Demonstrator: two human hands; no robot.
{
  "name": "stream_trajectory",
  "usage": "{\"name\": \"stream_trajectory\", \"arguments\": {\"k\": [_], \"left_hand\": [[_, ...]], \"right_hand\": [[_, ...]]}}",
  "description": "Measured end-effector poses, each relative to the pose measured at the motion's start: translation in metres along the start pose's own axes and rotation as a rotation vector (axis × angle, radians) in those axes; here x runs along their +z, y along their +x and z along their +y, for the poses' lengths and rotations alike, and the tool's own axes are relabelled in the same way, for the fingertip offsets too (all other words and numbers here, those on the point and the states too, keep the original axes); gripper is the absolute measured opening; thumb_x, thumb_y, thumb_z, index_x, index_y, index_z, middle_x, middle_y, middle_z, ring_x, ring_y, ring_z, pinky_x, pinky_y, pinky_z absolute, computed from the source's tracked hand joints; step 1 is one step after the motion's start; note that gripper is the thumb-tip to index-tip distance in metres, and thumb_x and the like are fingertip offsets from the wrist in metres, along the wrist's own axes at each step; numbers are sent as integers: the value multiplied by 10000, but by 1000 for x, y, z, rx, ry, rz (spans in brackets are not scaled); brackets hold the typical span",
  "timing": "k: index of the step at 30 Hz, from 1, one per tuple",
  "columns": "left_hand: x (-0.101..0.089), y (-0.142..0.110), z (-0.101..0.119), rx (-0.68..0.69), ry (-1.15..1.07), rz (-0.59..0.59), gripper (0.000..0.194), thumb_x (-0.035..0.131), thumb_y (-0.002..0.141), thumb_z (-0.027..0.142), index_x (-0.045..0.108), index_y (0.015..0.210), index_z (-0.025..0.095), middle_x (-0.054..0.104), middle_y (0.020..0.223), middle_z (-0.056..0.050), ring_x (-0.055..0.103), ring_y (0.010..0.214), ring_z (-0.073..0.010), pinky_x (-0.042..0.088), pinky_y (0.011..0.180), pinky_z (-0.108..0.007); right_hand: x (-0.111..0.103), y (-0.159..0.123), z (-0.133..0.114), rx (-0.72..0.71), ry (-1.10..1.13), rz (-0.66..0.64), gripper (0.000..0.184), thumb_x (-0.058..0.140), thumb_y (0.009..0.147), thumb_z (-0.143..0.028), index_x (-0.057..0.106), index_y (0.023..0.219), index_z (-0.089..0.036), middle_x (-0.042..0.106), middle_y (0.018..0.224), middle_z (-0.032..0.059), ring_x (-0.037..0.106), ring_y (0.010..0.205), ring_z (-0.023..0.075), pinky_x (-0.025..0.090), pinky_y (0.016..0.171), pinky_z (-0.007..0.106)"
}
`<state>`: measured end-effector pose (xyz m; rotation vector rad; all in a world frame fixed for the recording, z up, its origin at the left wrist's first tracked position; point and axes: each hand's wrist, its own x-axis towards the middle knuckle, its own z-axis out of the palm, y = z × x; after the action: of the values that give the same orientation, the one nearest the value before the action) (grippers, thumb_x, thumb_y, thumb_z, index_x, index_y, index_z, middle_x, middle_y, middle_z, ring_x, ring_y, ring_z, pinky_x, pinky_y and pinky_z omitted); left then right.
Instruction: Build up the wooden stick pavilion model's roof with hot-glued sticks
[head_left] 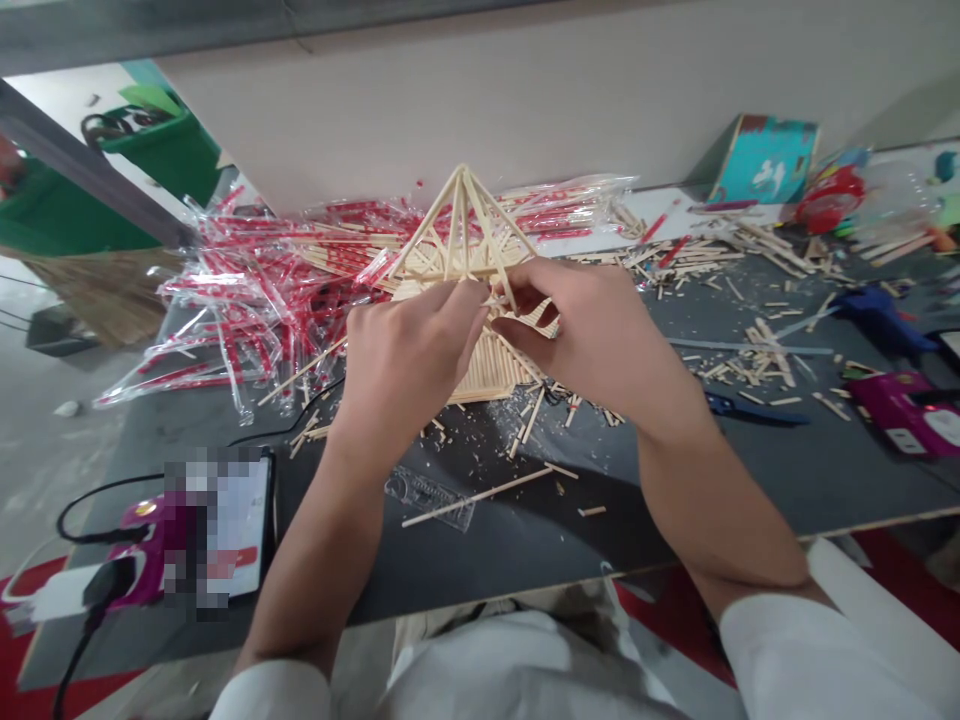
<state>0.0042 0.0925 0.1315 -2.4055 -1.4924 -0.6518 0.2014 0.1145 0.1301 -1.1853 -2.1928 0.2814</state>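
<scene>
A small model built of pale wooden sticks (484, 375) stands on the dark table, with a pointed roof frame of slanting sticks rising to a peak. My left hand (409, 350) is at its left front, fingers bent and pressed to the frame's lower bar; the fingertips are partly hidden. At the right side, my right hand (600, 335) has its fingers curled around a slanting stick of the frame, the thumb lower down. Both hands cover part of the model's middle. A clear plastic ruler (431, 497) lies in front, with a loose stick across it.
Plastic-wrapped stick packs (240, 290) heap up at left and behind. Cut stick pieces (772, 355) litter the right, near blue-handled pliers (757, 408) and a blue glue gun (885, 318). Purple power strips (911, 412) sit at both sides; a phone (244, 530) lies at left.
</scene>
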Motion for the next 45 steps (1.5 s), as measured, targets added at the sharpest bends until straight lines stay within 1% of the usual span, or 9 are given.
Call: {"name": "stream_trajectory", "arguments": {"k": [9, 14, 19, 23, 27, 33, 38, 42, 45], "left_hand": [[2, 0, 0, -9, -42, 4, 263, 482, 1097, 368, 714, 1132, 248, 783, 905, -43, 697, 760, -177, 394, 647, -315], [2, -1, -1, -15, -36, 20, 262, 519, 1080, 377, 691, 1240, 261, 751, 820, -27, 671, 695, -166, 393, 635, -303], [1, -2, -3, -22, -79, 22, 266, 554, 1067, 399, 683, 1267, 280, 752, 822, -27, 651, 682, -155, 419, 651, -296], [-6, -2, -4, -32, -95, 7, 255, 589, 1048, 382, 689, 1260, 281, 739, 788, -16, 650, 681, -154, 425, 649, -298], [-21, -2, -8, -32, -144, -16, 251, 583, 1048, 390, 717, 1226, 275, 704, 720, -7, 640, 660, -156, 440, 657, -313], [-38, -4, -27, -110, -195, 81, 283, 515, 1080, 417, 746, 1049, 256, 646, 656, 13, 561, 607, -131, 442, 680, -323], [-34, -6, -52, -143, -181, 22, 246, 558, 1034, 381, 736, 939, 240, 667, 679, 4, 573, 623, -140, 442, 704, -329], [-30, -9, -61, -126, -190, -7, 237, 600, 994, 376, 744, 899, 214, 680, 671, -3, 568, 602, -139, 430, 684, -324], [-30, -10, -63, -123, -207, -3, 255, 589, 999, 384, 749, 903, 211, 667, 648, 1, 538, 580, -134, 426, 682, -324]], "right_hand": [[1, -1, 2, 13, 17, -23, 107, 690, 945, -235, 697, 1040, -186, 730, 909, 48, 633, 779, 190, 422, 731, 336], [-1, -2, -3, 30, 12, -30, 111, 659, 971, -236, 691, 1059, -177, 739, 943, 63, 650, 812, 198, 444, 745, 344], [-4, -7, -8, 59, -18, 5, 202, 672, 962, -232, 669, 1155, -170, 756, 1031, 77, 688, 881, 230, 494, 795, 380], [-14, -15, -10, 74, -22, 45, 347, 756, 911, -264, 646, 1238, -224, 747, 1142, 92, 709, 983, 287, 546, 853, 437], [-20, -22, -14, 77, -26, 79, 322, 772, 895, -238, 660, 1197, -246, 753, 1154, 94, 715, 1004, 297, 567, 891, 481], [16, -41, -12, 159, 166, 291, 268, 705, 941, -288, 654, 1190, -204, 742, 1013, 58, 698, 812, 180, 564, 676, 332], [52, -59, -1, 264, 306, 410, 173, 635, 1012, -386, 664, 992, -217, 684, 797, 0, 635, 644, 136, 496, 617, 303], [58, -60, 4, 254, 303, 454, 274, 531, 1069, -447, 642, 960, -221, 662, 748, -3, 640, 659, 144, 490, 646, 305], [57, -54, 7, 239, 258, 471, 249, 566, 1047, -448, 638, 963, -224, 682, 816, 10, 631, 687, 145, 493, 663, 308]]}}
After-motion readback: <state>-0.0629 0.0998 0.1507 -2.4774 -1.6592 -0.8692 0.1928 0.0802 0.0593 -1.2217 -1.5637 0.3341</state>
